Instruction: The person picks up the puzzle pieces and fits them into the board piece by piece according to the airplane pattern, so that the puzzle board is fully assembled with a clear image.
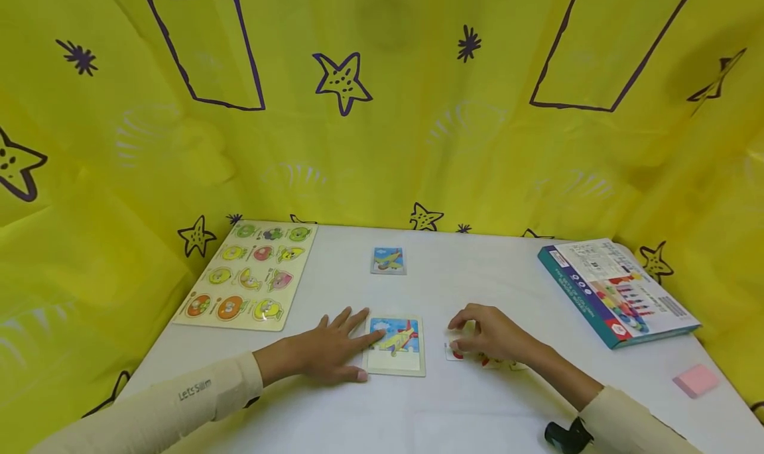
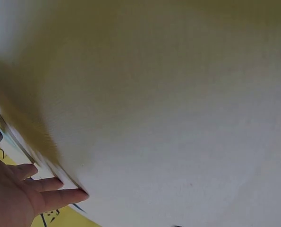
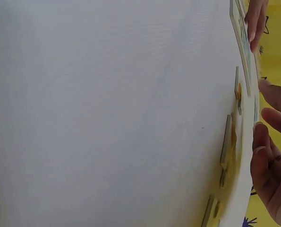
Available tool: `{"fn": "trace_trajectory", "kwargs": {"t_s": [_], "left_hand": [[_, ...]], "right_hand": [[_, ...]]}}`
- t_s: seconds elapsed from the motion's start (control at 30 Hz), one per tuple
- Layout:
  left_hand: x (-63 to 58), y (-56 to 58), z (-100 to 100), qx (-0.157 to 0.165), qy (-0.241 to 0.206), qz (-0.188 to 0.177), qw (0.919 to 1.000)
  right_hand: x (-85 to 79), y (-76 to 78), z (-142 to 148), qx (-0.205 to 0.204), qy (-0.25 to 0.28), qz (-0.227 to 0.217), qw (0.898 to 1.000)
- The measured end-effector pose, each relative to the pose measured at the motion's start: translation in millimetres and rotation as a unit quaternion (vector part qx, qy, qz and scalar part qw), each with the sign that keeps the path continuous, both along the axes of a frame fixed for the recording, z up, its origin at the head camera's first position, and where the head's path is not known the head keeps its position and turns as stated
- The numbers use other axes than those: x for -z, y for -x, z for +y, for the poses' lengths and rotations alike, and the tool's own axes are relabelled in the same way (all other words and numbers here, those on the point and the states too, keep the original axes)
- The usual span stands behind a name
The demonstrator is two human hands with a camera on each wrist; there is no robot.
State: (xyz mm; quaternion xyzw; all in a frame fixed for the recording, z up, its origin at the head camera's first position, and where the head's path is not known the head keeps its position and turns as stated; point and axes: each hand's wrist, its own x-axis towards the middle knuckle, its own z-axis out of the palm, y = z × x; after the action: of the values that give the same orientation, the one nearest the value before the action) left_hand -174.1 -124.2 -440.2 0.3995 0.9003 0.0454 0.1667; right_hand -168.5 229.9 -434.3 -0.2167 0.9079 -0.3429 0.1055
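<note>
Centred in the head view is a puzzle board [image 1: 394,364] with a yellow airplane picture in its upper part and a pale bare strip below. My left hand [image 1: 328,353] lies spread at the board's left side, fingertips touching its edge and picture. To the right, my right hand [image 1: 497,335] hovers low over loose puzzle pieces [image 1: 456,356], thumb and index finger bent and apart. Its palm partly hides them. In the right wrist view several pieces [image 3: 226,142] lie in a row below the right hand [image 3: 275,175]; no piece is plainly held there.
A small airplane picture tile [image 1: 388,262] lies behind the board. The fruit-picture board [image 1: 290,245] is at the left, a teal-edged box [image 1: 621,295] at the right, with a pink block [image 1: 696,380] in front of it. Yellow patterned cloth [image 1: 388,156] hangs behind the white table [image 1: 334,421].
</note>
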Motion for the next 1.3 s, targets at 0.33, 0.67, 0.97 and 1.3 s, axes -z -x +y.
{"fn": "trace_trajectory", "kwargs": {"t_s": [0.33, 0.67, 0.97, 1.3], "left_hand": [[1.0, -0.4, -0.8, 0.009, 0.002, 0.014, 0.9999], [-0.2, -0.8, -0.4, 0.012, 0.001, 0.023, 0.9997], [-1.2, -2.7, 0.0, 0.010, 0.008, 0.021, 0.9997], [-0.4, -1.7, -0.3, 0.010, 0.010, 0.022, 0.9997]], "right_hand": [[4.2, -11.8, 0.9, 0.024, -0.035, 0.011, 0.999], [3.5, -17.4, -3.8, 0.027, -0.038, 0.022, 0.999], [4.6, -16.5, -4.9, 0.012, -0.043, 0.015, 0.999], [3.5, -14.9, -6.0, -0.039, -0.028, -0.024, 0.999]]}}
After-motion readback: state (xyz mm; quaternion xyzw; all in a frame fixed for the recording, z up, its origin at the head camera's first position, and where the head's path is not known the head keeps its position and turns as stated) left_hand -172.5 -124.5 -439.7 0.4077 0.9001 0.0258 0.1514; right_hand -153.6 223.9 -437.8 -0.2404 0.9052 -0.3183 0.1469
